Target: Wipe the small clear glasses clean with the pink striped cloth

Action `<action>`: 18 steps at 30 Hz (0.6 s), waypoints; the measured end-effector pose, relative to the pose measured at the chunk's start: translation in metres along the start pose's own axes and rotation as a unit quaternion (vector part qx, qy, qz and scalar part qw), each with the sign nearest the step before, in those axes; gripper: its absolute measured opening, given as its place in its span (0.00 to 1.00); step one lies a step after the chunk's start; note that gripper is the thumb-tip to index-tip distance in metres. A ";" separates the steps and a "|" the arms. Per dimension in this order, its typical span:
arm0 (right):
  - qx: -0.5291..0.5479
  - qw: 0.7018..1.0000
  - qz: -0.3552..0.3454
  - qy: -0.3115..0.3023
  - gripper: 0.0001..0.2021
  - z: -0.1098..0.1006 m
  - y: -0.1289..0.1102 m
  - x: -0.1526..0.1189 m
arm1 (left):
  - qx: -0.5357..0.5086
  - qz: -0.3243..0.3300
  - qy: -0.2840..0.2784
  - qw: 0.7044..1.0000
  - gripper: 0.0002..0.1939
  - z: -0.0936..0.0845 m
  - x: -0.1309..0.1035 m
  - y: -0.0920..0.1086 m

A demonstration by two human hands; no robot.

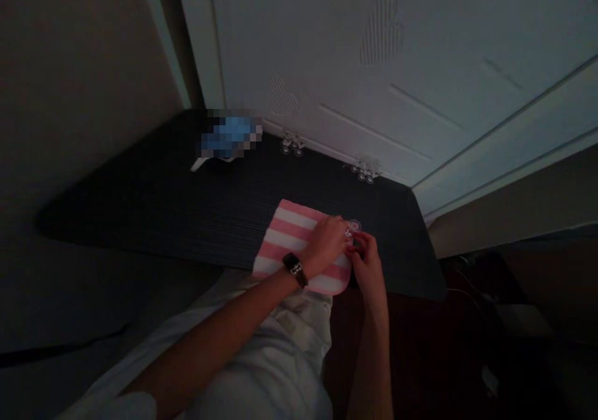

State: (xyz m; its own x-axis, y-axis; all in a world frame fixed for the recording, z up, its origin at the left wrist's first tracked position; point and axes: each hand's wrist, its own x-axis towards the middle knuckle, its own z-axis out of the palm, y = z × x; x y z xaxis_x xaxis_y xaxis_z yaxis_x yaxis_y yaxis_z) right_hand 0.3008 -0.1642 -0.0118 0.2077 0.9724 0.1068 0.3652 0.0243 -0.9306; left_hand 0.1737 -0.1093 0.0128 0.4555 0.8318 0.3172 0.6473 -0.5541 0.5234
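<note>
A: Where are our 2 hands?

B: Both at the right side of the striped cloth (290, 239). Our left hand (328, 236) comes across it, fingers curled near the small clear disc (354, 225). Our right hand (369, 261) comes in from the other side, thumb and index finger close together.

A: Grip state?

B: Hands together. Left fingers bent, right thumb and finger nearly meeting. We can't tell what either is clamped on; fingers hide the contact.

A: Why that pose?

B: Our read: left palm over the cloth steadies it, right fingertips do the fine work on a small part. 2 sides of access beat 1.

A: Cloth relative to grip?

B: Mostly under and left of our left hand, edge by our right fingertips. It overhangs the near edge of the black tabletop (224, 205), toward our lap. Disc sits just beyond the fingertips, at the cloth's right side.

A: Rest of layout?

B: 2 groups of clear pieces, left group (292, 144) and right group (367, 169), by the white panel (327, 52). Probably there so our near side stays workable. Blurred blue item (228, 136) at far left; can't identify.
</note>
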 end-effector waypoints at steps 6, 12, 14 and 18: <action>-0.032 0.999 0.009 -0.001 0.19 0.000 -0.011 -0.003 | 0.054 -0.029 0.008 0.998 0.09 -0.034 -0.022 -0.035; -0.039 0.999 0.008 0.005 0.19 0.001 -0.014 -0.004 | 0.145 -0.114 0.027 0.982 0.10 -0.079 -0.054 -0.085; -0.043 0.999 0.011 0.006 0.18 0.001 -0.015 -0.004 | 0.151 -0.125 0.032 0.980 0.09 -0.086 -0.061 -0.093; -0.042 0.999 0.015 0.002 0.19 0.001 -0.013 -0.003 | 0.103 -0.124 0.052 0.986 0.07 -0.089 -0.062 -0.090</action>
State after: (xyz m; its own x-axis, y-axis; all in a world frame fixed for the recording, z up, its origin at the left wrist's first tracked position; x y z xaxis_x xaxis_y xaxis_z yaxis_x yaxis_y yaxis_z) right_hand 0.2943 -0.1676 -0.0002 0.2227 0.9716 0.0804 0.4332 -0.0248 -0.9009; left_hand 0.0332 -0.1080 0.0163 0.2097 0.9354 0.2847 0.8459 -0.3196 0.4270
